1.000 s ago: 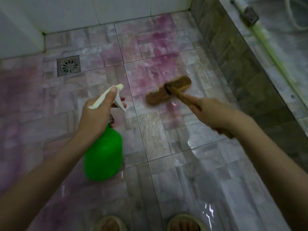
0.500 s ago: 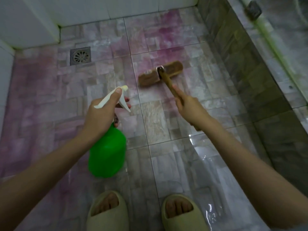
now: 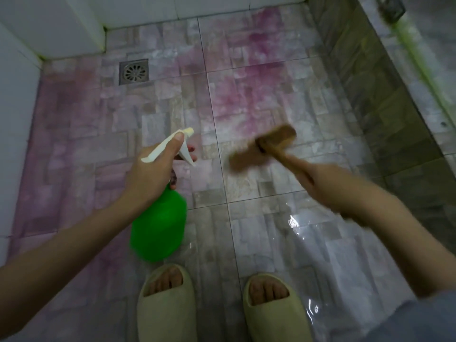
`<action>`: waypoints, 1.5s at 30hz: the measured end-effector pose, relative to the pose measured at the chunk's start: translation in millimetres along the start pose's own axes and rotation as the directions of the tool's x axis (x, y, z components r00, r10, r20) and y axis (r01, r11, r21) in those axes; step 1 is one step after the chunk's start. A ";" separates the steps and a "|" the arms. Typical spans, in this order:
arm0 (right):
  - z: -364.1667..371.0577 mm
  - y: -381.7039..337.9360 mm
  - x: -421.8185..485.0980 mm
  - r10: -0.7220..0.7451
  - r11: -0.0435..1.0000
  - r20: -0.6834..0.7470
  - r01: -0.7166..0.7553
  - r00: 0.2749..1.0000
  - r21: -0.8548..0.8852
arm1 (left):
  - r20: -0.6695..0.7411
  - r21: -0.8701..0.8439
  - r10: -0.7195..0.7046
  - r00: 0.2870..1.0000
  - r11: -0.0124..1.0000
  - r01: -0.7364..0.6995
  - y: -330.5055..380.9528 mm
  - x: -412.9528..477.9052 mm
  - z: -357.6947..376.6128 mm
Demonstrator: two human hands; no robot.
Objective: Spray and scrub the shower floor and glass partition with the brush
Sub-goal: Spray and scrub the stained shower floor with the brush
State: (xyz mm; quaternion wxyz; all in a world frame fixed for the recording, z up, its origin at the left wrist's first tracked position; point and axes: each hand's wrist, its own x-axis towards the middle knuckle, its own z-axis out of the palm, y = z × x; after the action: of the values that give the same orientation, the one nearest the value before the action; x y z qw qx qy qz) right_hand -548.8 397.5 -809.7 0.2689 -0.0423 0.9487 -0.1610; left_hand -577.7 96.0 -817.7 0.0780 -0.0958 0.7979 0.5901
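My left hand [image 3: 153,176] grips the neck and white trigger head of a green spray bottle [image 3: 159,225], held over the tiled shower floor [image 3: 259,95], thumb lying along the top of the nozzle. My right hand [image 3: 325,186] holds the wooden handle of a brown scrub brush [image 3: 264,149]; its head is blurred and sits on or just above the wet tiles right of the bottle. Pink stains spread over the floor's middle and left. The glass partition [image 3: 385,99] runs along the right side.
A square metal floor drain [image 3: 133,71] lies at the back left near the white wall [image 3: 49,25]. My two feet in pale slippers [image 3: 167,302] stand at the bottom edge. Water glistens on the tiles at lower right.
The brush head has been pulled back toward me and to the right across the tiles. The view has tilted down, showing more of my slippers. The spray bottle stays held the same way.
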 end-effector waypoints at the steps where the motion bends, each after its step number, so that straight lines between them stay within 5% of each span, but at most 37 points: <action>1: 0.6 0.3 -30.4 0.043 0.999 0.070 -0.042 0.997 -0.018 | -0.004 -0.004 -0.003 1.000 1.000 0.003 -1.2 -0.5 -1.9; 4: 15.8 -15.1 -44.9 0.033 0.997 0.070 -0.028 0.997 -0.070 | -0.024 -0.011 -0.041 0.999 0.999 0.040 0.5 -1.4 -1.5; 8: 23.0 -21.5 37.0 -0.027 0.999 -0.132 0.032 0.991 0.034 | -0.032 -0.028 -0.035 0.999 0.999 0.035 2.0 -2.2 0.9; 13: 10.7 -10.7 -33.5 0.056 0.998 0.039 -0.057 0.998 0.023 | -0.056 -0.022 -0.016 0.998 1.000 0.014 12.7 6.2 -0.9; 19: 8.3 -28.1 64.5 -0.041 0.997 -0.178 0.051 0.983 0.052 | -0.076 -0.005 0.008 0.997 1.000 -0.008 18.1 18.9 6.7; 24: -5.5 -20.4 -3.7 0.101 0.995 0.037 -0.100 0.994 -0.018 | -0.079 -0.042 0.009 0.997 0.999 -0.012 26.9 38.2 3.9; 28: -6.0 -29.4 91.0 0.035 0.999 -0.213 -0.032 0.976 0.019 | -0.104 -0.034 0.014 0.995 0.999 -0.017 29.6 50.4 7.9; 31: -25.5 -22.5 130.6 -0.006 0.996 -0.247 0.028 0.969 0.086 | -0.114 -0.031 0.014 0.993 0.999 -0.018 29.3 57.5 8.3; 35: -30.1 -9.3 76.0 0.159 0.963 -0.120 -0.128 0.980 0.237 | -0.071 -0.062 0.028 0.997 0.998 -0.032 38.0 72.8 10.8; 41: -22.5 29.1 154.9 0.163 0.942 -0.401 -0.021 0.901 0.336 | -0.021 -0.081 0.068 0.997 0.994 -0.070 46.3 91.2 32.6; 45: -18.7 62.0 111.6 0.315 0.826 -0.292 -0.109 0.903 0.553 | 0.027 -0.090 0.101 0.995 0.991 -0.098 56.9 107.3 51.1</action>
State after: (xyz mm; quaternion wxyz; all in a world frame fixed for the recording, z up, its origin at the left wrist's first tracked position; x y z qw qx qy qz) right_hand -653.3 442.7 -870.4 0.1024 0.1715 0.9003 -0.3867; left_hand -695.1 154.6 -805.3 0.0565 -0.0500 0.7735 0.6293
